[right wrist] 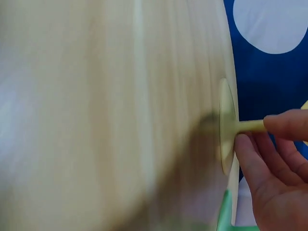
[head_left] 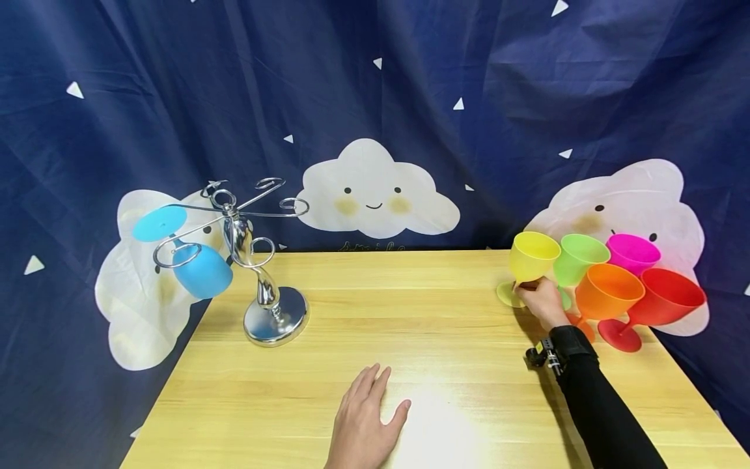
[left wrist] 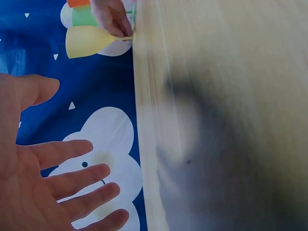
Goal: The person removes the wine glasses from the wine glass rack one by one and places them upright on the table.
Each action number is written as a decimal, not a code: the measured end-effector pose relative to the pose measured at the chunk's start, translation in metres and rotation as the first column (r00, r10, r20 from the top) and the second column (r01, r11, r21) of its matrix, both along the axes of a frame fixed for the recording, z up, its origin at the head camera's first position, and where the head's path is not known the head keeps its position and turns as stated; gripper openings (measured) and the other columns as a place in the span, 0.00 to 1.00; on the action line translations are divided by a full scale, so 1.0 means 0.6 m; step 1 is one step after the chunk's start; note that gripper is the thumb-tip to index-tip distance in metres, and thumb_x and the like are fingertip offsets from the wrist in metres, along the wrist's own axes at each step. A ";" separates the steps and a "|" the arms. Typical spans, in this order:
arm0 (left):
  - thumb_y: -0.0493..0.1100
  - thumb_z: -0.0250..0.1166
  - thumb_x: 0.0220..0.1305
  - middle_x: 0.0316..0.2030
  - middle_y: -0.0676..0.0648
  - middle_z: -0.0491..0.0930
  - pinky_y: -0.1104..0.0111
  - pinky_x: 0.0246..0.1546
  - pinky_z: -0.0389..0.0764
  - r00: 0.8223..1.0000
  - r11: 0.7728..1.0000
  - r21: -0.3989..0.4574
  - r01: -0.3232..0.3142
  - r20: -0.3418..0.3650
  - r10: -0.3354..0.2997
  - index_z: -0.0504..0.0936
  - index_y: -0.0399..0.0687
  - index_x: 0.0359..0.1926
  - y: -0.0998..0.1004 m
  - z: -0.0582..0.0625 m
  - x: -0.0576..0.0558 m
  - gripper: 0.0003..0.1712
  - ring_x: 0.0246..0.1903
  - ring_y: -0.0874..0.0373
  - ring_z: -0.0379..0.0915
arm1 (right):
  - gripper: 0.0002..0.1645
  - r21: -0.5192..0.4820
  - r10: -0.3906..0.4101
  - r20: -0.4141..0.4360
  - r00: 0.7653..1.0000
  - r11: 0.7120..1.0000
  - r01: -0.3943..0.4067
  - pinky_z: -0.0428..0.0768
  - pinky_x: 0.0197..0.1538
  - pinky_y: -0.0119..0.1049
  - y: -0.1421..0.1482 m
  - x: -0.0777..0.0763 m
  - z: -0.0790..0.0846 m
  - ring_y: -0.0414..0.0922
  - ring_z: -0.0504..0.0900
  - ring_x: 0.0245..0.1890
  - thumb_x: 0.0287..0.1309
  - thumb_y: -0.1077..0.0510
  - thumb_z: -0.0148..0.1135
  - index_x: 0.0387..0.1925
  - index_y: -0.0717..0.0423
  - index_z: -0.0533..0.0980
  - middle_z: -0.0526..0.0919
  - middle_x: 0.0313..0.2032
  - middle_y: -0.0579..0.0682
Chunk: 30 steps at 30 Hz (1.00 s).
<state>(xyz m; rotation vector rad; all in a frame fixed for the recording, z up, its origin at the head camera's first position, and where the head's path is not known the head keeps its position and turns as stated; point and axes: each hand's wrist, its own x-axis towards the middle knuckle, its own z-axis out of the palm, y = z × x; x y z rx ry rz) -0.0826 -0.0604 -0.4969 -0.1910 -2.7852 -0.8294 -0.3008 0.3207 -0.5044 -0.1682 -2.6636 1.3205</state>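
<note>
My right hand pinches the stem of a yellow plastic goblet at the right side of the table. That goblet stands bowl up; in the right wrist view its round foot is close to the tabletop, and fingers and thumb are at the stem. My left hand, fingers spread and holding nothing, is over the near middle of the table. Around the right hand stand green, magenta, orange and red goblets, all upright.
At the left stands a chrome rack with curled wire arms on a round base. A blue goblet hangs upside down from one arm. Behind the wooden table hangs a dark blue curtain with smiling clouds.
</note>
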 end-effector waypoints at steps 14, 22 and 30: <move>0.58 0.68 0.65 0.65 0.41 0.75 0.44 0.60 0.76 0.999 0.999 -0.002 -0.044 0.001 0.044 0.78 0.45 0.65 -0.035 0.028 -0.009 0.34 0.66 0.43 0.70 | 0.40 0.010 0.108 0.075 0.991 0.994 -0.109 0.73 0.65 0.58 -0.028 0.099 0.044 0.72 0.66 0.67 0.74 0.52 0.55 0.71 0.78 0.55 0.62 0.68 0.79; 0.52 0.66 0.68 0.69 0.37 0.70 0.41 0.64 0.71 0.990 0.993 -0.001 -0.121 0.079 0.120 0.73 0.41 0.69 -0.090 0.073 -0.021 0.33 0.67 0.38 0.68 | 0.35 0.242 0.296 -0.057 0.953 0.931 -0.275 0.70 0.62 0.68 -0.081 0.168 0.067 0.73 0.68 0.63 0.69 0.55 0.63 0.67 0.74 0.64 0.69 0.64 0.77; 0.45 0.68 0.67 0.64 0.32 0.73 0.38 0.52 0.79 0.981 0.983 -0.083 -0.165 -0.115 0.155 0.77 0.37 0.64 -0.191 0.134 -0.039 0.28 0.61 0.33 0.72 | 0.33 0.279 0.327 -0.052 0.944 0.912 -0.301 0.66 0.64 0.70 -0.106 0.234 0.069 0.71 0.68 0.65 0.69 0.54 0.64 0.67 0.69 0.67 0.70 0.65 0.73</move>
